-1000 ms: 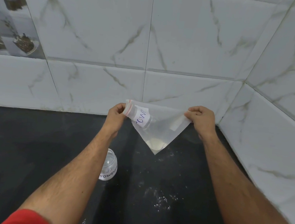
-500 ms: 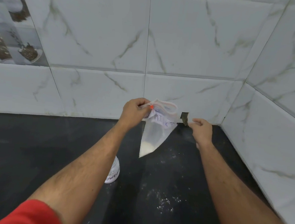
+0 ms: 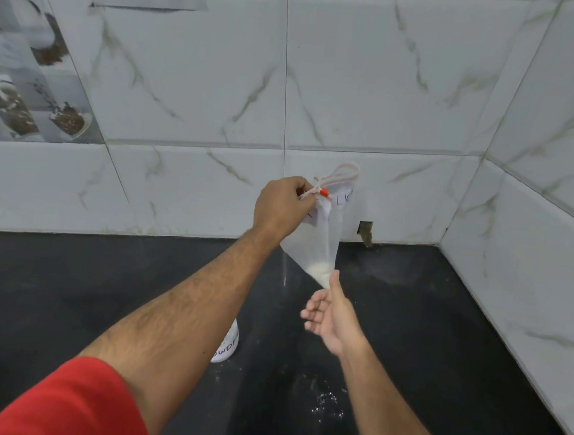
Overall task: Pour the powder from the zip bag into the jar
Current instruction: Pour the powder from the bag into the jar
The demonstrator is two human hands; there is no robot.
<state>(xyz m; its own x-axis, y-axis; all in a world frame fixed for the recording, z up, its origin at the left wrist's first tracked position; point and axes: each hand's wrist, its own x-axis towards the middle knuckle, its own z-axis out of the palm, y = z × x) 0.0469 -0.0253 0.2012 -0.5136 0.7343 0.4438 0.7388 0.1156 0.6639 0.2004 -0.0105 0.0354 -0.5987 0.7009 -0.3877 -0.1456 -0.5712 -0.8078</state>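
A clear zip bag (image 3: 318, 243) with a red-striped zipper and a white handwritten label hangs with one corner pointing down. A little white powder (image 3: 321, 270) sits in that corner. My left hand (image 3: 284, 207) grips the bag's bunched top edge and holds it above the counter. Just below the bag is my right hand (image 3: 329, 311), fingers relaxed and spread, its thumb tip touching the low corner. The small clear jar (image 3: 229, 345) with a white "POWDER" label stands on the counter, mostly hidden behind my left forearm.
The black countertop (image 3: 441, 332) has spilled white specks (image 3: 327, 404) near the front. White marble-look tiled walls (image 3: 375, 87) meet in a corner at the right. A small chipped hole (image 3: 365, 230) shows at the wall's base behind the bag.
My right hand let go of the bag's top edge and dropped beneath its low corner. The bag, earlier stretched between both hands, now hangs from my left hand alone, held higher.
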